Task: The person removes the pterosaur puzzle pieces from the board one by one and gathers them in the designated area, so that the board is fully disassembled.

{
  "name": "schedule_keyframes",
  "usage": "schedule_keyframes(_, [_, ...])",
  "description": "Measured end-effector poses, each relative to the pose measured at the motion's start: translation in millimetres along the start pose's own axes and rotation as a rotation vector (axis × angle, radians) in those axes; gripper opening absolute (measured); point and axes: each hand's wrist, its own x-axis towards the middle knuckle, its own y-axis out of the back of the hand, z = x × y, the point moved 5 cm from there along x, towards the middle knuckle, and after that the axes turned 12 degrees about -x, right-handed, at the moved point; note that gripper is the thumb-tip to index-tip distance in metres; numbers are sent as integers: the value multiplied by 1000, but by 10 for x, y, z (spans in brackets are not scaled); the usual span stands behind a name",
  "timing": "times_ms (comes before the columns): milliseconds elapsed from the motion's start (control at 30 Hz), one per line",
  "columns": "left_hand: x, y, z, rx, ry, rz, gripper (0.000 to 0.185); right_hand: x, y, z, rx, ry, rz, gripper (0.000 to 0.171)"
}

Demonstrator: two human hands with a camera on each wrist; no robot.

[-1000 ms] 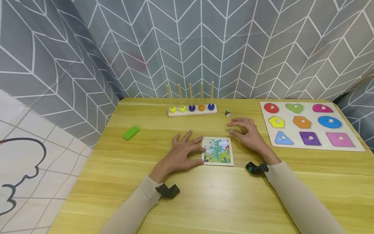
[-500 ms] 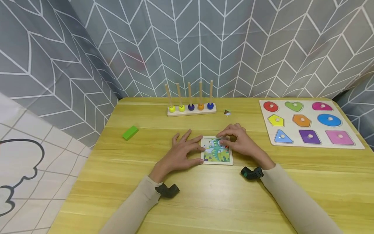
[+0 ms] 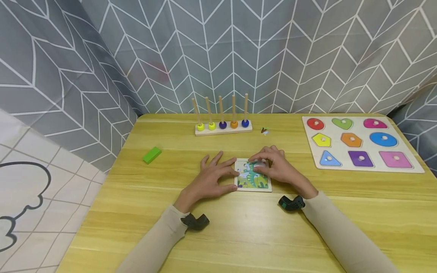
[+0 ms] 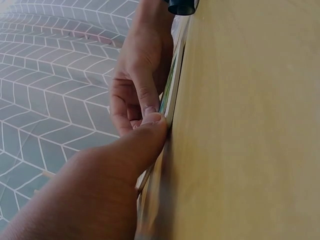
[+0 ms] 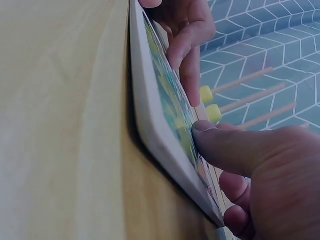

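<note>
A small square jigsaw puzzle (image 3: 253,182) with a green dinosaur-like creature and a pale frame lies mid-table. My left hand (image 3: 210,181) is spread at its left side, with thumb and fingertips touching the frame. From the right, my right hand (image 3: 275,166) reaches over the puzzle's upper part. Its thumb and index finger pinch at a puzzle piece there, mostly hidden by the fingers. In the right wrist view, the right thumb (image 5: 225,142) meets the picture surface while other fingers curl by the frame edge. A loose small puzzle piece (image 3: 264,131) lies behind the puzzle.
Behind the hands stands a wooden peg rack (image 3: 223,130) with coloured beads on upright rods. A green block (image 3: 151,155) lies at the left. On the right is a shape board (image 3: 368,144) with knobbed pieces. A patterned grey curtain (image 3: 218,57) hangs behind the table.
My right hand has come from beside the puzzle, moving left and down onto its upper part, with thumb and index finger now on the picture. The left hand stays at the frame.
</note>
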Motion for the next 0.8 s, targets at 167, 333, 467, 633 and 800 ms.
schedule_keyframes(167, [-2,5,8,8,-2,2,42,16,14,-2,7,-16,-27,30])
schedule_keyframes(333, [-3,-3,13,17,-2,5,42,41,30,-15,-11,10,-58,32])
schedule_keyframes(467, [-4,-3,21,24,-10,10,41,57,32,-13,-17,27,-79,32])
schedule_keyframes(633, [-2,-3,28,36,-19,11,42,69,28,-23,-24,52,-101,30])
schedule_keyframes(800, [-2,0,27,40,-12,7,42,74,20,-32,-52,81,-108,30])
